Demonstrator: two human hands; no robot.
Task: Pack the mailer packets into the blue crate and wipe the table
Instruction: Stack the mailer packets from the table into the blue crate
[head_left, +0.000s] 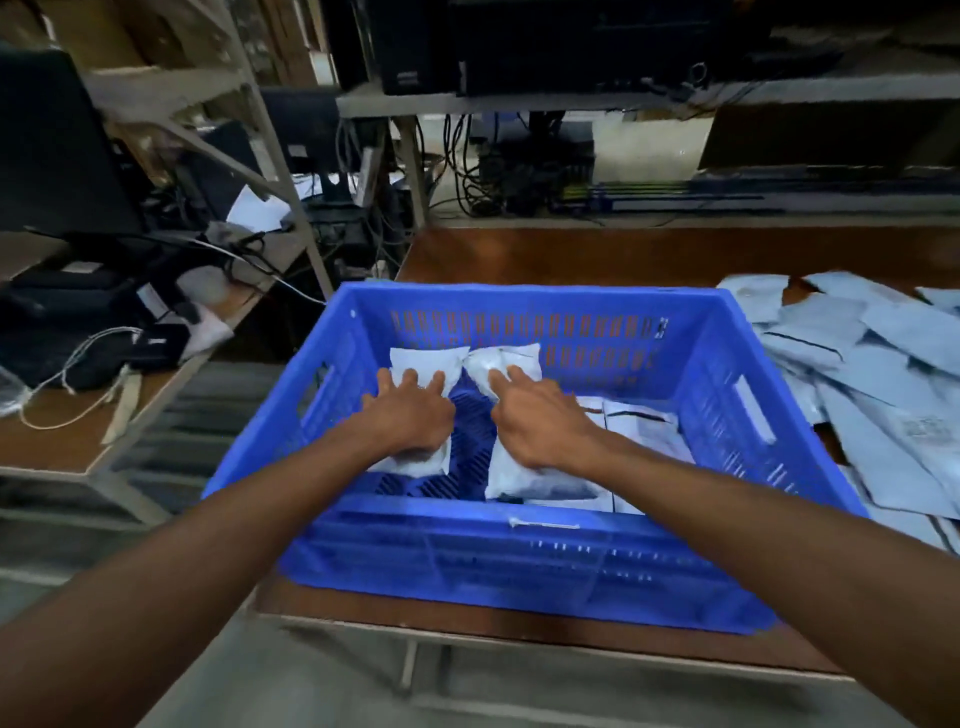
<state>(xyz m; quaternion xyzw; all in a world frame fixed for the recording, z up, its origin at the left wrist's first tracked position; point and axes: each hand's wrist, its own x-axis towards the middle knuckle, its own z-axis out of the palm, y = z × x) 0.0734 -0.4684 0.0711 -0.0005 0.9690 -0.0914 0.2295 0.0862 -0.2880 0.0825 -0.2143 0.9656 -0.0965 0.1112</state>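
A blue crate (535, 301) stands on the brown table in front of me. Both my hands reach inside it. My left hand (410, 413) lies flat on a white mailer packet (426, 361) at the crate's left, fingers spread. My right hand (535, 415) presses on a second white packet (519, 475) beside it, fingers spread as well. More packets (641, 418) lie flat in the crate's right half. A heap of pale blue-grey mailer packets (878, 374) covers the table to the right of the crate.
The brown table (571, 254) extends behind the crate. A lower side table (67, 441) at the left carries black devices and white cables. Metal shelving (291, 171) with computers and tangled cables stands behind.
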